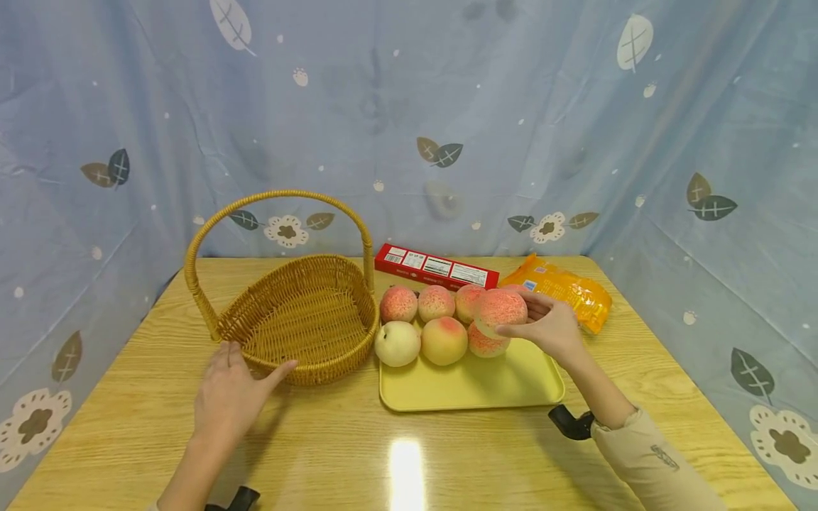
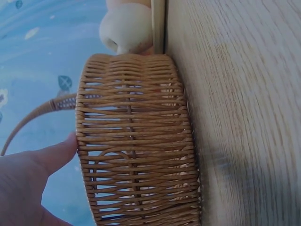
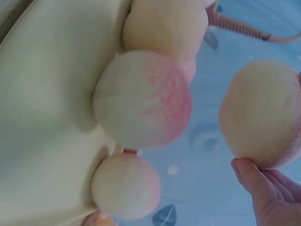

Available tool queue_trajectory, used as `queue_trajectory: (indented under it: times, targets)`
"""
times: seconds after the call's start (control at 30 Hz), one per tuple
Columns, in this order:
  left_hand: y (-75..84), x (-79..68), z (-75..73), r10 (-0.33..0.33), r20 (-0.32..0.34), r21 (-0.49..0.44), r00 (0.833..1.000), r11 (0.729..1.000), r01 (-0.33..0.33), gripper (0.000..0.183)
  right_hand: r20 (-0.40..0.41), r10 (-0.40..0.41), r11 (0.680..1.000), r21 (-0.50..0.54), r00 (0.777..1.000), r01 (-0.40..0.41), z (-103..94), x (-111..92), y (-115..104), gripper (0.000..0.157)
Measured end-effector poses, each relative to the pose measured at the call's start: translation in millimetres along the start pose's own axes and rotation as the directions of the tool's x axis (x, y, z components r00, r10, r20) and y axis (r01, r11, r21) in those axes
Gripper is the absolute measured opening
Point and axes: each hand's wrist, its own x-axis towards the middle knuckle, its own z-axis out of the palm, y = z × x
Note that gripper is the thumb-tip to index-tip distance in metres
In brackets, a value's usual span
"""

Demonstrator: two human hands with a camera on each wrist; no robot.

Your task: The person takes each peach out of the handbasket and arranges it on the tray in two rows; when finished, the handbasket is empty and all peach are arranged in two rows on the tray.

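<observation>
In the head view my right hand (image 1: 554,330) holds a pink-speckled peach (image 1: 502,309) above the right part of a yellow tray (image 1: 473,390), thumb and fingers around its sides. The right wrist view shows this peach (image 3: 261,113) lifted, fingertips on its lower side. Several more peaches (image 1: 444,341) stand in two rows on the tray, with a cream-coloured fruit (image 1: 397,344) at the left front. My left hand (image 1: 230,390) rests at the near left rim of a wicker basket (image 1: 332,365), thumb and fingers spread. A fingertip touches the basket's rim in the left wrist view.
A long red box (image 1: 434,267) lies behind the tray. At its right is an orange plastic packet (image 1: 569,287). The basket's tall handle (image 1: 287,193) arches over it, and its right side stands close to the tray. A blue patterned curtain (image 1: 409,106) surrounds the wooden table (image 1: 332,447).
</observation>
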Motion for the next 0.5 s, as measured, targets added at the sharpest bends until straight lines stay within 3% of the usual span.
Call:
queue_trajectory:
  times: [0.13, 0.5]
  targets:
    - [-0.2, -1.6, 0.0, -0.003, -0.009, -0.004, 1.000, 1.000, 0.003, 0.119, -0.036, 0.036, 0.999, -0.019, 0.999, -0.036, -11.0, -1.4, 4.4, 0.081]
    - [-0.9, -2.2, 2.1, 0.040, -0.079, 0.009, 0.996, 0.999, -0.039, 0.115, -0.106, 0.024, 0.989, -0.143, 0.994, -0.039, -35.0, -3.1, 25.6, 0.079]
